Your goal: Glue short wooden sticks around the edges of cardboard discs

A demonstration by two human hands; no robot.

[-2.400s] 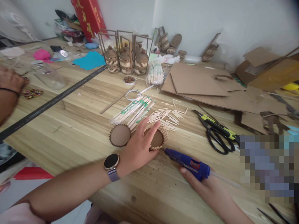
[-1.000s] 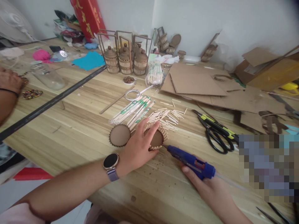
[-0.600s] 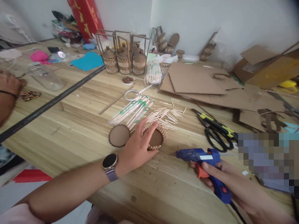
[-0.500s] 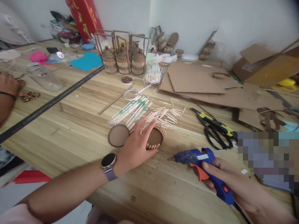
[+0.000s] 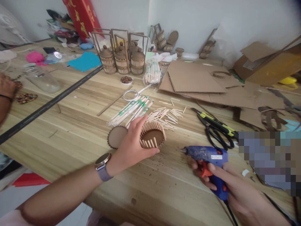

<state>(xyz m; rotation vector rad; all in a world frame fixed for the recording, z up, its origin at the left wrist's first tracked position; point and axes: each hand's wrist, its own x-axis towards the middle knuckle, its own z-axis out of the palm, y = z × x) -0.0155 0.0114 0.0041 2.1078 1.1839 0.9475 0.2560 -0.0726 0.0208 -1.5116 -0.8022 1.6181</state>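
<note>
My left hand [image 5: 131,146], with a watch on its wrist, curves around the left side of a small round cardboard base [image 5: 154,136] ringed with short upright sticks. Its thumb lies along the near edge and its fingers reach to the back. Just left of that hand lies a second round cardboard disc [image 5: 117,137] with a ridged rim, partly covered by the hand. My right hand [image 5: 218,175] grips a blue hot glue gun [image 5: 205,153] by its handle, fingers on the orange trigger. The nozzle points left toward the base, apart from it.
Loose cut sticks [image 5: 168,117] and wrapped chopsticks [image 5: 131,110] lie behind the base. Black scissors [image 5: 217,135] and a yellow-black cutter [image 5: 213,122] rest at right. Flat cardboard [image 5: 195,78] and miniature lidded baskets [image 5: 122,61] stand farther back. Another person's hand [image 5: 7,86] is at far left.
The glue gun has moved slightly right and its trigger finger has closed in. My left hand has shifted a little left, uncovering more of the stick-ringed base, whose sticks now show more upright.
</note>
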